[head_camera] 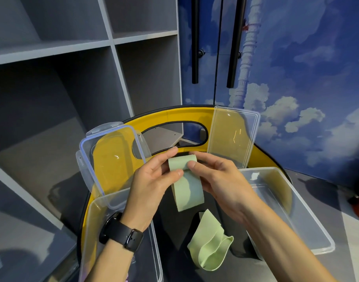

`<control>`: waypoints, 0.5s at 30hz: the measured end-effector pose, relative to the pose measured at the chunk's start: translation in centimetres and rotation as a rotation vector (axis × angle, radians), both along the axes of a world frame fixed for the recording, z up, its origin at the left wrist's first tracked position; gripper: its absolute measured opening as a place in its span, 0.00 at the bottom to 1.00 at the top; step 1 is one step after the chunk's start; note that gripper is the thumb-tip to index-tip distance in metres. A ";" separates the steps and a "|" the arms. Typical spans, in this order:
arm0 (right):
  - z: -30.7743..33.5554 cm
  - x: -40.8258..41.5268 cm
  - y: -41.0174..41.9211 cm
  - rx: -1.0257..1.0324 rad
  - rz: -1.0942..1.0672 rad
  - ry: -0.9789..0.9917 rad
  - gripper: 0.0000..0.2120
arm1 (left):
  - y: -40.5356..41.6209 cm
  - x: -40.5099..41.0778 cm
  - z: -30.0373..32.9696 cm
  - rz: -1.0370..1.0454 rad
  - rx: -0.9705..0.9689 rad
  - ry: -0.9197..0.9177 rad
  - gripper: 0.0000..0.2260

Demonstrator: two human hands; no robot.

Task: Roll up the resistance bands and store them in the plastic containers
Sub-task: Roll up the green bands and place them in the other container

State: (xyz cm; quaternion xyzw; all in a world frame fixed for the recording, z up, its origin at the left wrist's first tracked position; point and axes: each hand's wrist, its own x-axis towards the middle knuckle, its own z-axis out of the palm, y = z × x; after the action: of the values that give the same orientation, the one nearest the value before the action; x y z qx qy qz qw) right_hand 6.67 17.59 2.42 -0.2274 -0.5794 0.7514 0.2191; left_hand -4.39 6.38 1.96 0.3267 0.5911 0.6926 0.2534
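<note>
hands [152, 180] hide band [187, 188] (roll unseen)

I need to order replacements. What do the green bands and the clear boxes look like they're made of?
The green band in hand and the loose one look like thin matte rubber or latex: they curl and flop softly, with no shine. The containers and lids look like translucent, glossy, rigid plastic: the yellow shows through them, with glare.

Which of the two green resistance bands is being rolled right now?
The upper band, pinched between the left hand and right hand, its top curled over. The other band lies loose and crumpled below, untouched.
</note>
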 end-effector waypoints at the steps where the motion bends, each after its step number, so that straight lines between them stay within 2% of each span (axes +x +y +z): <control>1: 0.1 0.0 0.0 -0.028 0.000 0.021 0.14 | 0.0 -0.1 0.0 -0.001 -0.006 -0.016 0.19; 4: 0.3 0.0 0.0 -0.069 0.008 0.057 0.14 | -0.1 -0.2 0.0 0.024 -0.057 -0.073 0.20; 9: 0.4 0.1 0.0 -0.097 0.048 0.096 0.15 | -0.3 -0.2 0.2 0.005 -0.075 -0.153 0.15; 15: 0.5 0.3 0.5 -0.139 0.073 0.028 0.17 | -0.5 -0.3 0.2 -0.027 -0.058 -0.180 0.11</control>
State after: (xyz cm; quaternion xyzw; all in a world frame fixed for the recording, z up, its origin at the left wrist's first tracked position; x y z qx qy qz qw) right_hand 7.01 18.06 2.95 -0.2104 -0.5306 0.8004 0.1832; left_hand -4.73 5.87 2.16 0.2634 0.5814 0.6982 0.3242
